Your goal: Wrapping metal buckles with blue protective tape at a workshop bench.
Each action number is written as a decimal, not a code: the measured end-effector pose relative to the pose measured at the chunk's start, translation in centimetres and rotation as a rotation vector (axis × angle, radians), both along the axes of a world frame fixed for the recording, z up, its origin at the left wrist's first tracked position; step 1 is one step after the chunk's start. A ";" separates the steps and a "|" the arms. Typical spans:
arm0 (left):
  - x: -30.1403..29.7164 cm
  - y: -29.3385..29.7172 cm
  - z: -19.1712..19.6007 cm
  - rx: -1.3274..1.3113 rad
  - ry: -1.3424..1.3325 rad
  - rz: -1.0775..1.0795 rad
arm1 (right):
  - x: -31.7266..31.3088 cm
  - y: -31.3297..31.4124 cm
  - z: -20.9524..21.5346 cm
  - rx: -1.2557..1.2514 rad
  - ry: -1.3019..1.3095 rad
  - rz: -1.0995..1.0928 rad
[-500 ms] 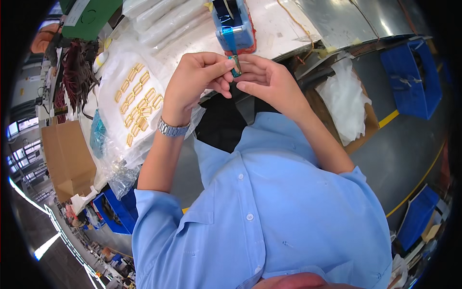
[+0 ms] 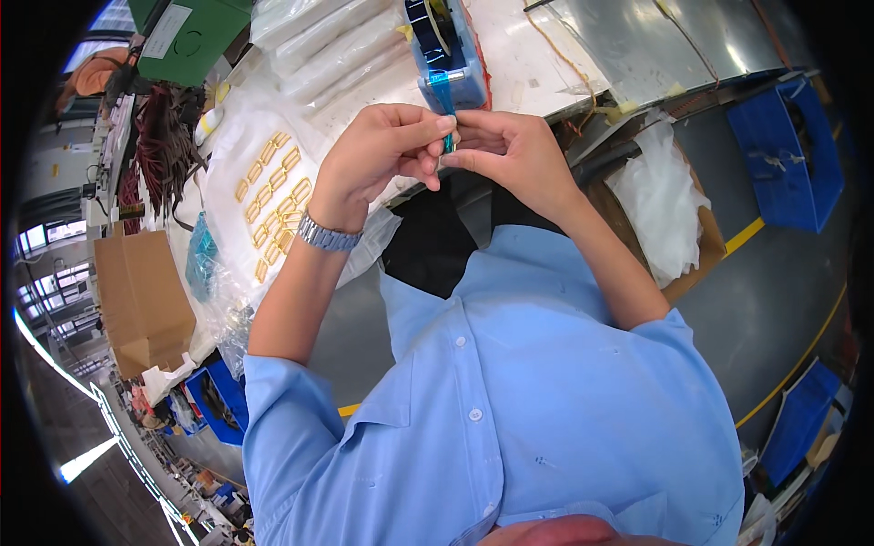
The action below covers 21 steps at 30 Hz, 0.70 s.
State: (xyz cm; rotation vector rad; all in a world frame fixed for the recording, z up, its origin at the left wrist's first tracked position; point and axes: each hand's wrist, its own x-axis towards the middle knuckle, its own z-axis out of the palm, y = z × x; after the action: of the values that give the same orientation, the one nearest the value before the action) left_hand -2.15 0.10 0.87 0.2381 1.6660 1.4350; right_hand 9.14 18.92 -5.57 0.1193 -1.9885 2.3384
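Left hand (image 2: 387, 150) and right hand (image 2: 519, 150) face-to-face, each grip tight on blue film (image 2: 443, 96)

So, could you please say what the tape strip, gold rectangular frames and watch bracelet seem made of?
Tape strip: probably glossy plastic film, given its blue sheen. Gold rectangular frames: polished metal or plated plastic, by their gleam. Watch bracelet: likely shiny metal, with silvery links.

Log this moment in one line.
left hand: pinching small piece; right hand: at same piece; blue tape: from dispenser to hands; gold frames: on white sheet
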 end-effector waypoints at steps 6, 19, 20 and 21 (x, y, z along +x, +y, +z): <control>0.8 0.2 -0.6 0.082 -0.056 0.140 | 0.0 0.1 0.7 0.174 0.051 -0.081; 0.7 0.2 -1.2 0.187 -0.405 0.256 | -0.6 -0.1 -0.2 -0.050 0.028 0.003; 0.5 0.2 -1.3 0.200 -0.455 0.272 | -0.6 -0.2 -0.2 -0.064 0.006 -0.012; 0.4 0.2 -1.4 0.201 -0.456 0.277 | -0.6 -0.1 0.0 -0.063 0.005 -0.007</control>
State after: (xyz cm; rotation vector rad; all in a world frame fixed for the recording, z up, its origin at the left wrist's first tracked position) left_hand -1.73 0.31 -0.49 -0.2079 1.2150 1.7137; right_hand 8.55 18.77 -5.61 0.1152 -1.9073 2.3914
